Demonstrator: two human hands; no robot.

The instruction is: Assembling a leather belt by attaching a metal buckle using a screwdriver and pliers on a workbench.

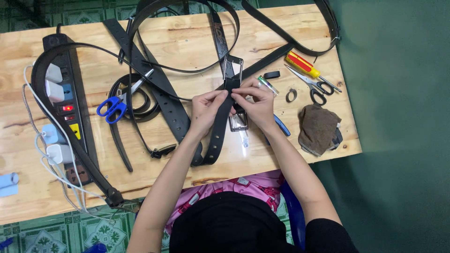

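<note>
Black leather belt (220, 129), punched holes along strap, rectangular silver buckle (233, 68) at far end. Left hand (205, 111) and right hand (257, 104) both pinched on strap near buckle.

Your counter (290, 33) is pale, unpainted wood with visible grain and knots, matt throughout. The belt (220, 126) in your grip looks like black leather or imitation, smooth with a dull sheen. Its buckle frame (233, 65) is bright metal, polished. Your blue-handled scissors (112, 107) have glossy plastic loops and bare steel blades. The screwdriver (302, 64) carries a shiny red and yellow plastic handle. The brown rag (318, 129) is coarse, matt cloth. Your power strip (70, 107) is black plastic, semi-gloss.
</note>
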